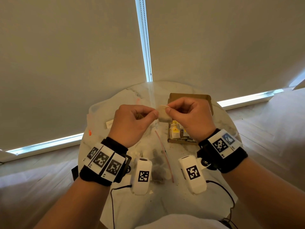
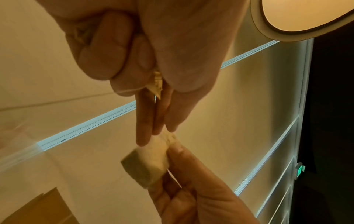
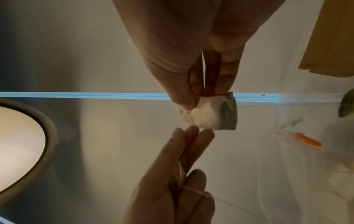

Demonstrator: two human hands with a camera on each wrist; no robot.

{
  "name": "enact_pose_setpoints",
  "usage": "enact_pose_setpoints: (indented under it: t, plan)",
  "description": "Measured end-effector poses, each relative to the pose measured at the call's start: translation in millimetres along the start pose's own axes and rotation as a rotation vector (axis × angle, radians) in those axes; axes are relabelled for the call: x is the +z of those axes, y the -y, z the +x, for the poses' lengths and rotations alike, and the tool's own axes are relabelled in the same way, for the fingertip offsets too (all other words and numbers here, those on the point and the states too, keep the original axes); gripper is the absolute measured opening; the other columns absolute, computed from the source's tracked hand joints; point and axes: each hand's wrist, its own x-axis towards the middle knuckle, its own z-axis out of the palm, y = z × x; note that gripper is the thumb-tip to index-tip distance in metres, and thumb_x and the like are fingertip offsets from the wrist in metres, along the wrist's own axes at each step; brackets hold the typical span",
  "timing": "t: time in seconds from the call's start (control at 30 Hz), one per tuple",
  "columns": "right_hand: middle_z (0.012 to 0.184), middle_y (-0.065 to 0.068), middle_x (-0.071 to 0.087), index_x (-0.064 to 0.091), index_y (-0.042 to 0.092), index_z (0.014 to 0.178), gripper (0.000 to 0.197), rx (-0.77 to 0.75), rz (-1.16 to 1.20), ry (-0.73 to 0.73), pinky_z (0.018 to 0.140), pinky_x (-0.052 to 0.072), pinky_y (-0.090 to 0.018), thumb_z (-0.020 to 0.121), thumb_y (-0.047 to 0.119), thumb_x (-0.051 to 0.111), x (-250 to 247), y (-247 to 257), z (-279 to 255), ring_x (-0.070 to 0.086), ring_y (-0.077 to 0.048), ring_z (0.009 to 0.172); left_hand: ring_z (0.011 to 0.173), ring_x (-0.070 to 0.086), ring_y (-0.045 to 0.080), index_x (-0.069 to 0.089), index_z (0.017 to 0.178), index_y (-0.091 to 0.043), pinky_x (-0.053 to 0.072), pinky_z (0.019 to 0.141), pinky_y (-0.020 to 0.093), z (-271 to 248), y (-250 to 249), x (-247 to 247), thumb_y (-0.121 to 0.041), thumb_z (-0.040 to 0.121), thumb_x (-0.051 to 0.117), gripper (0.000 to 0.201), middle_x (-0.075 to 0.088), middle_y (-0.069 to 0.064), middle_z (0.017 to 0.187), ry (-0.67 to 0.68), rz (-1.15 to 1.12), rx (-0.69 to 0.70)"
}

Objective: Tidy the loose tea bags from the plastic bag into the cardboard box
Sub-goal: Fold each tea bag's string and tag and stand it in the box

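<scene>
Both hands are raised above the round marble table (image 1: 189, 195). My right hand (image 1: 167, 108) (image 3: 199, 98) pinches a beige tea bag (image 1: 163, 115) (image 2: 147, 163) (image 3: 208, 115) by its top edge between thumb and forefinger. My left hand (image 1: 153, 113) (image 2: 153, 136) touches that bag's left edge with straight fingertips, while its curled fingers hold a second, crumpled tea bag (image 2: 158, 84) (image 3: 179, 174) with its thread. Behind the right hand the cardboard box (image 1: 189, 96) stands open with several tea bags (image 1: 175, 131) inside. The clear plastic bag (image 1: 158, 164) lies on the table below the hands.
A pink zip strip (image 1: 163, 152) runs along the plastic bag. More clear plastic with an orange slider (image 1: 90, 132) (image 3: 308, 140) and a small white label (image 1: 109, 124) lies at the left. Black cables (image 1: 113, 204) trail near the table's front edge. Roller blinds close off the back.
</scene>
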Motion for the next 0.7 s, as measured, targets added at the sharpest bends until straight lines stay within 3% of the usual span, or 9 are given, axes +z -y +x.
enact_pose_setpoints:
  t: [0.1,0.23,0.33,0.43,0.53,0.63,0.7]
  plan:
    - [0.081,0.002,0.075,0.078,0.011,0.091,0.009,-0.075,-0.069,0.039,0.068,0.06,-0.031,0.082,0.013,0.077,7.9,4.4,-3.3,0.071,-0.014,0.072,0.08,0.07,0.001,0.077,0.094,-0.028,0.053,0.073,0.014,-1.7,-7.2,3.6,-0.022,0.087,0.073,0.01,0.076,-0.015,0.084,0.014,-0.087,0.013]
    - [0.086,0.007,0.073,0.077,0.015,0.1,0.015,-0.211,-0.172,0.108,0.065,0.053,-0.031,0.088,0.019,0.069,12.0,4.8,-4.6,0.067,-0.014,0.078,0.072,0.065,-0.005,0.073,0.088,-0.035,0.048,0.067,0.009,0.9,-9.7,3.3,-0.018,0.087,0.074,0.017,0.073,-0.023,0.077,-0.05,-0.145,0.002]
    - [0.085,0.007,0.069,0.076,0.02,0.099,0.014,-0.224,-0.231,0.062,0.063,0.046,-0.021,0.086,0.018,0.071,11.3,2.5,-4.2,0.061,-0.011,0.078,0.071,0.064,-0.003,0.076,0.09,-0.028,0.047,0.066,0.009,5.2,-7.0,-0.1,-0.017,0.089,0.072,0.012,0.074,-0.015,0.081,-0.073,-0.113,0.004]
    - [0.091,0.008,0.066,0.073,0.024,0.101,0.019,-0.118,-0.281,0.012,0.065,0.047,-0.017,0.082,0.023,0.076,10.8,-0.2,0.3,0.061,-0.008,0.083,0.069,0.062,0.0,0.077,0.089,-0.028,0.048,0.064,0.013,9.0,-4.3,-3.1,-0.018,0.09,0.071,0.011,0.075,-0.009,0.084,-0.032,-0.061,0.022]
    - [0.079,0.004,0.072,0.076,0.014,0.087,0.007,-0.003,-0.207,0.097,0.064,0.053,-0.027,0.084,0.02,0.075,11.7,-2.6,4.2,0.065,-0.01,0.071,0.07,0.063,0.002,0.074,0.086,-0.034,0.051,0.067,0.016,11.8,-2.8,-5.0,-0.019,0.088,0.073,0.015,0.075,-0.013,0.08,-0.02,-0.054,0.026]
    - [0.074,-0.014,0.07,0.073,0.003,0.08,0.016,0.012,-0.137,0.097,0.061,0.056,-0.041,0.086,0.018,0.074,12.5,-8.3,4.4,0.065,-0.033,0.069,0.067,0.063,0.001,0.074,0.083,-0.033,0.051,0.066,0.016,13.2,-1.3,-4.6,-0.02,0.085,0.076,0.013,0.074,-0.011,0.076,-0.032,-0.108,-0.006]
    - [0.077,-0.018,0.071,0.072,0.0,0.084,0.017,0.016,-0.092,0.093,0.066,0.057,-0.047,0.087,0.017,0.073,12.7,-9.6,3.1,0.066,-0.038,0.072,0.067,0.063,0.002,0.075,0.083,-0.03,0.052,0.067,0.019,13.3,-0.9,-4.0,-0.02,0.085,0.076,0.01,0.074,-0.009,0.078,-0.032,-0.128,-0.026]
